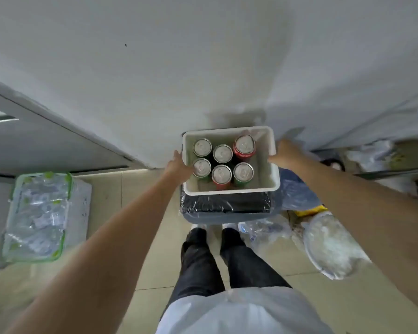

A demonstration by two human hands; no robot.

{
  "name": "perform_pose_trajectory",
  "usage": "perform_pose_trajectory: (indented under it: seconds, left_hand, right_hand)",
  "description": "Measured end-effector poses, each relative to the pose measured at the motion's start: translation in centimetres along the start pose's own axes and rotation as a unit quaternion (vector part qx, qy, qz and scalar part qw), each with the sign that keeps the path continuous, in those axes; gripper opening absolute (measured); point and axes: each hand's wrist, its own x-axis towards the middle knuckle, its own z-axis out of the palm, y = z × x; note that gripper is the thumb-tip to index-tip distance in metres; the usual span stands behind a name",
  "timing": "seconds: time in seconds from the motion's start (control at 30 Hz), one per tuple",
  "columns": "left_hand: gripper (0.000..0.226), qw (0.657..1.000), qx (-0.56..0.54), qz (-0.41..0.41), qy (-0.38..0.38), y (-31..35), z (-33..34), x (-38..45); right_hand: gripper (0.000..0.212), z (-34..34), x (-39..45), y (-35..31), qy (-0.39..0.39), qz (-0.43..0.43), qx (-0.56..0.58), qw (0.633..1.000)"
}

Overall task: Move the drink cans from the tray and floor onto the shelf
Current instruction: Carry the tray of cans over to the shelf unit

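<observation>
A big white wall stands over the tiled floor. A white tray sits on a dark wrapped box by the wall. The left hand and right hand each hold one tray side, grip closed on it. Six cans stand in its left part.
</observation>
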Motion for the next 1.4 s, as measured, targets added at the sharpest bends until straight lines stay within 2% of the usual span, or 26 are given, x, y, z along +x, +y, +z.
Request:
perform_pose_trajectory:
  seconds: [0.17,0.3,0.37,0.43,0.5,0.6,0.73,0.87,0.97,1.07,1.13,1.23,1.37,1.4]
  left_hand:
    - [0.072,0.989,-0.131,-0.058,-0.038,1.1,1.1,2.8]
    - [0.054,0.962,-0.248,-0.075,-0.083,0.8,0.6,3.8]
    - [0.047,0.949,-0.281,-0.089,-0.114,0.2,0.1,4.1]
    - [0.031,0.940,-0.301,-0.097,-0.131,-0.2,-0.4,4.4]
    - [0.016,0.943,-0.288,-0.096,-0.134,-0.6,-0.8,4.7]
    - [0.020,0.958,-0.239,-0.078,-0.139,-0.7,-0.8,5.0]
    - [0.029,0.977,-0.196,-0.059,-0.064,0.1,-0.5,4.7]
    - [0.020,0.987,-0.137,-0.013,-0.082,-0.1,-1.2,4.6]
    - [0.012,0.989,-0.094,0.040,-0.110,0.2,-2.1,3.7]
    - [0.017,0.987,-0.060,0.094,-0.116,1.3,-2.9,1.8]
    - [0.004,0.982,-0.050,0.127,-0.131,2.6,-3.5,-0.3]
    - [0.016,0.971,-0.025,0.180,-0.153,4.3,-3.9,-3.7]
    - [0.004,0.951,0.009,0.259,-0.170,6.7,-3.0,-10.9]
    - [0.012,0.943,0.022,0.279,-0.180,7.2,-2.4,-12.9]
  right_hand:
    - [0.037,1.6,2.0,0.9,-0.054,0.073,0.086,0.992]
    - [0.037,2.5,3.6,1.2,-0.010,0.126,0.167,0.978]
    - [0.037,3.0,4.0,1.2,0.002,0.138,0.199,0.970]
    - [0.038,3.4,4.5,1.3,0.006,0.150,0.221,0.964]
    - [0.042,3.8,4.7,1.4,0.013,0.170,0.240,0.956]
    - [0.056,4.3,4.8,1.7,0.019,0.201,0.247,0.948]
    - [0.072,5.0,3.7,1.8,0.030,0.207,0.265,0.941]
    - [0.064,6.1,0.6,2.3,0.063,0.221,0.315,0.921]
    - [0.062,6.8,-2.5,3.0,0.086,0.250,0.357,0.896]
    - [0.058,7.2,-6.7,3.6,0.110,0.275,0.409,0.863]
    - [0.056,6.9,-10.2,4.0,0.135,0.281,0.449,0.837]
    - [0.046,6.3,-16.0,4.7,0.177,0.294,0.495,0.798]
    - [0.040,6.5,-24.5,7.1,0.228,0.295,0.546,0.750]
    - [0.037,6.9,-26.7,7.8,0.246,0.297,0.557,0.735]
